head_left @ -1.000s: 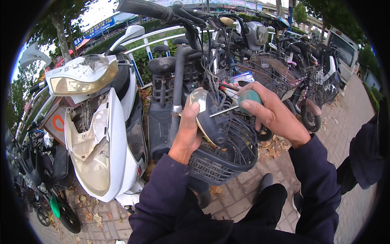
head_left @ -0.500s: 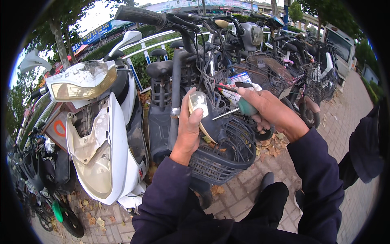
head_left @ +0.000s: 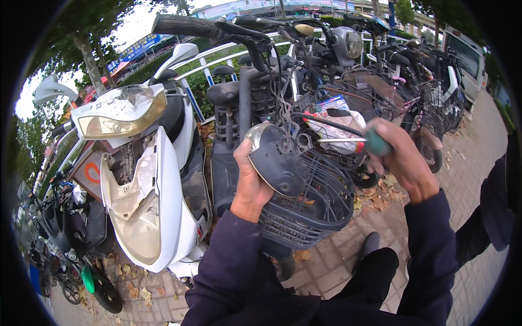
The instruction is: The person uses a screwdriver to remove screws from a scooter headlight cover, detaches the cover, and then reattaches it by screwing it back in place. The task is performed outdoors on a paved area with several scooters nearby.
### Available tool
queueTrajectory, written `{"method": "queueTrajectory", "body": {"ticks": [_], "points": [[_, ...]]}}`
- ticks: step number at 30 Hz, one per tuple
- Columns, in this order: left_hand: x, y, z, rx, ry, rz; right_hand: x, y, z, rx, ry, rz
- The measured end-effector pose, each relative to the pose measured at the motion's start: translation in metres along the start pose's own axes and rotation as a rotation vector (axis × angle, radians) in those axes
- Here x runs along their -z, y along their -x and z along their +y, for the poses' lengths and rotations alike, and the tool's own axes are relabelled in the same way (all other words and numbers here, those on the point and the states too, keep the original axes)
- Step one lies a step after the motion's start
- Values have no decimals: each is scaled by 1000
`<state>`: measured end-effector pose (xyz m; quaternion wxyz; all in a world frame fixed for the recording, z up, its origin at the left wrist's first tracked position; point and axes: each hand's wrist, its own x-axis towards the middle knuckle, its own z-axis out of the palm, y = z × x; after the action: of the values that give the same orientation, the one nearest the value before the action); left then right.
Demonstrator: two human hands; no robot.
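My left hand (head_left: 250,185) grips an oval headlamp (head_left: 277,168) with a dark grey back housing and a pale rim, above a black plastic basket (head_left: 304,223). My right hand (head_left: 405,163) is closed on a screwdriver (head_left: 376,142) with a green handle. Its metal shaft points left toward the lamp, a short gap from it. Loose cables (head_left: 283,92) hang from the handlebar (head_left: 185,25) over the basket. A red and white plastic package (head_left: 329,127) lies behind the screwdriver.
A white scooter (head_left: 176,217) with broken front panels stands at left, beside dark bikes (head_left: 65,239). More bikes (head_left: 429,92), a white railing (head_left: 201,76) and a van (head_left: 462,65) are behind. Leaves lie on the paving (head_left: 321,271). A dark-clothed person (head_left: 489,201) is at right.
My right hand has drawn the screwdriver back to the right, away from the lamp. My left hand has turned the lamp, so more of its dark back shows.
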<state>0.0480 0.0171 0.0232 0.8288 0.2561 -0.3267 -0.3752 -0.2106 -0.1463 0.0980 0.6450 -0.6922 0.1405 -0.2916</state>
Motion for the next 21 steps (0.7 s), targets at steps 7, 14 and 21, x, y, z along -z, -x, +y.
{"method": "queueTrajectory", "body": {"ticks": [7, 14, 21], "points": [[2, 0, 4, 24, 23, 18, -7, 46, 72, -76, -462, -3], [12, -24, 35, 142, -121, -106, -23, 45, 96, -140, -486, -69], [-18, -46, 51, 138, -485, -137, -29, 38, 128, -118, -632, -82]]}}
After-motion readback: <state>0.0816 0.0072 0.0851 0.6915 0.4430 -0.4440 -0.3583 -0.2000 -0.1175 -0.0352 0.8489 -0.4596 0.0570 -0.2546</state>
